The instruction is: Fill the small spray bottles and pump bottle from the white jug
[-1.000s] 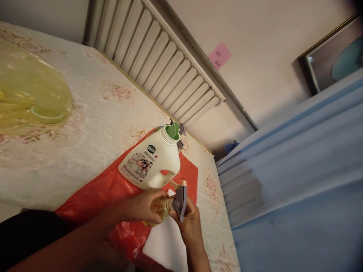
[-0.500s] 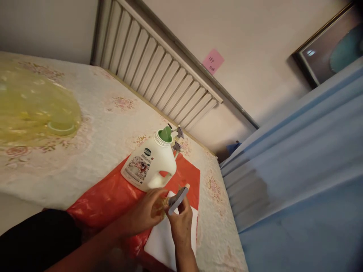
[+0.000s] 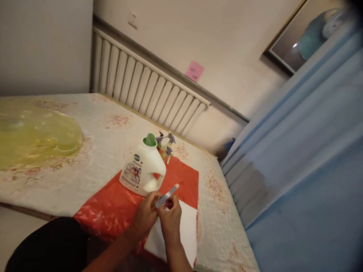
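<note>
Has right hand (image 3: pixel 171 219) fingers bent and closed on the trigger sprayer (image 3: pixel 168 195), just under the gray head. Has left hand (image 3: pixel 146 214) fingers curled in and clamped on the same sprayer, from the other side. Can't see exact fingertip contacts; can't see the sprayer's body either, hidden behind both hands. Shows the sprayer head tilted, pale nozzle tip pointing up and to the right in view, held above the near part of the red plastic sheet (image 3: pixel 183 177) and the white sheet (image 3: pixel 187 226) lying on it.

Just beyond the hands, see the white jug (image 3: pixel 146 168), upright on the red sheet, handle hole toward the right, green insert (image 3: pixel 150 140) in its open mouth. Behind the jug, see a cluster of other spray bottles (image 3: pixel 168 148), partly hidden.

Under all that, see the floral cloth (image 3: pixel 221 219). Well off to the left, see a yellow-green translucent bag (image 3: pixel 36 132) on the cloth. Farther out, see the radiator (image 3: pixel 141 85), pink note (image 3: pixel 194 71) and wall socket (image 3: pixel 133 20); to the right, the blue curtain (image 3: pixel 300 166) and framed picture (image 3: pixel 306 37).
</note>
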Demonstrator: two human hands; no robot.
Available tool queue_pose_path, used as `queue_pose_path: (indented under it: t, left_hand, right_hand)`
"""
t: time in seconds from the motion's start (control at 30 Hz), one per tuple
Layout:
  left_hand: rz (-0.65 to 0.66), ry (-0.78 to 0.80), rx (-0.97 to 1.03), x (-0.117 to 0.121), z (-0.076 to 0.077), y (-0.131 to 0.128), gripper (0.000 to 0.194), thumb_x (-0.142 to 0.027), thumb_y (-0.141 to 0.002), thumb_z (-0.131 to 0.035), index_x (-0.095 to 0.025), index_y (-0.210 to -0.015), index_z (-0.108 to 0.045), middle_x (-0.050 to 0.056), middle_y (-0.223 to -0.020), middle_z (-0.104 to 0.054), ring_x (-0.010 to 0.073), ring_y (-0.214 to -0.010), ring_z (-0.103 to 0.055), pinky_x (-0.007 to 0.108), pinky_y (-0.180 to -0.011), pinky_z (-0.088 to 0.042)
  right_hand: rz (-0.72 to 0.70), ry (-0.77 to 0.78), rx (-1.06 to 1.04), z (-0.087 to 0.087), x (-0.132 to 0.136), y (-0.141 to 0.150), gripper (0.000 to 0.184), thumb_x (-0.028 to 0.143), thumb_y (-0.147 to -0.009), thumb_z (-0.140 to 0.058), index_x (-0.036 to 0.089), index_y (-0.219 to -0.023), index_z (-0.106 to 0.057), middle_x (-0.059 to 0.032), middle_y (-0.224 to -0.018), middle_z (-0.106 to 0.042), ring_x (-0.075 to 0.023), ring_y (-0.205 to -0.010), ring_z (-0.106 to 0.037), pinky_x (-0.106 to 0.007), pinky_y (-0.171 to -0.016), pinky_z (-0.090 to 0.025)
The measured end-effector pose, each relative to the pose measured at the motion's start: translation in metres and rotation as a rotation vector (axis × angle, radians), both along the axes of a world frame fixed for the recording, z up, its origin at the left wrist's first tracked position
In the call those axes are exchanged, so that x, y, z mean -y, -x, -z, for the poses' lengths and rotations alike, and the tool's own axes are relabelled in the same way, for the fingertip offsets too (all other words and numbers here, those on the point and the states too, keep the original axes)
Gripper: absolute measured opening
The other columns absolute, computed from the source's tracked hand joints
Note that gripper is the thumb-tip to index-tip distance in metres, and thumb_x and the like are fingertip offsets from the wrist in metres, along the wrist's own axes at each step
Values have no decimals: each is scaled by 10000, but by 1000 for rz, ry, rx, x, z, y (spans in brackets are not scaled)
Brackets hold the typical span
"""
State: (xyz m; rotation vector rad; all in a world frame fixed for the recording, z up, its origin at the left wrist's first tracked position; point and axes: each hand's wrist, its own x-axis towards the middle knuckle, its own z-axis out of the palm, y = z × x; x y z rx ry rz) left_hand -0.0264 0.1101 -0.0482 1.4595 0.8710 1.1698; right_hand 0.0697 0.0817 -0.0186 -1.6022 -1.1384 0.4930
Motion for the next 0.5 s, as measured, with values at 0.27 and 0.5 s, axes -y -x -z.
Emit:
queue_pose_path:
  t: [0.27, 0.5]
  left_hand:
    - [-40, -115, -20, -1, -4, 2, 306, -400, -836, -522, -185, -1033, -616, 92, -988, -699, 272, -927, -662, 418, -852, -538]
    - [-73, -196, -46, -1, 2, 0, 355, -392, -861, -484, -172, -1069, -669, 124, -1068, -710, 284, -1046, -643, 448, -961, -510]
  right_hand:
    - [-274, -103, -24, -3, 7, -17, 213, 233, -743, -639, 198, -935, -723, -27, -897, -661, -198, -819, -592, -294, -756, -485]
    - [-205, -147, -75, 0, 5, -8, 167, 241, -748, -614, 206, -855, -738, -17, -836, -638, -198, -776, -594, -283, -702, -489]
